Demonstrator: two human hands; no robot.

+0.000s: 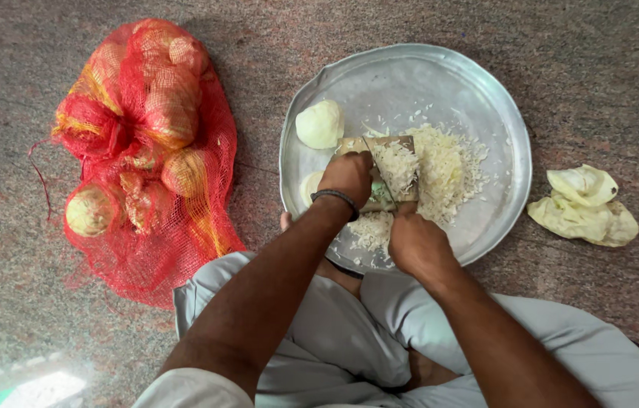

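A wide round metal plate (486, 91) lies on the stone floor in front of my crossed legs. On it sits a small wooden cutting board (404, 142) heaped with shredded cabbage (440, 170). My left hand (350, 177), with a dark band at the wrist, presses down on a pale green cabbage piece (381, 196) on the board. My right hand (416, 243) grips a knife (380, 170) whose thin blade runs across the board beside my left fingers. A peeled cabbage chunk (319, 125) rests on the plate's left side, and another piece (307, 186) lies partly hidden behind my left hand.
A red mesh sack (146, 151) holding several whole cabbages lies on the floor to the left of the plate. Loose yellowish outer cabbage leaves (584, 208) lie on the floor to the right. My knees in light grey cloth (334, 332) are at the bottom.
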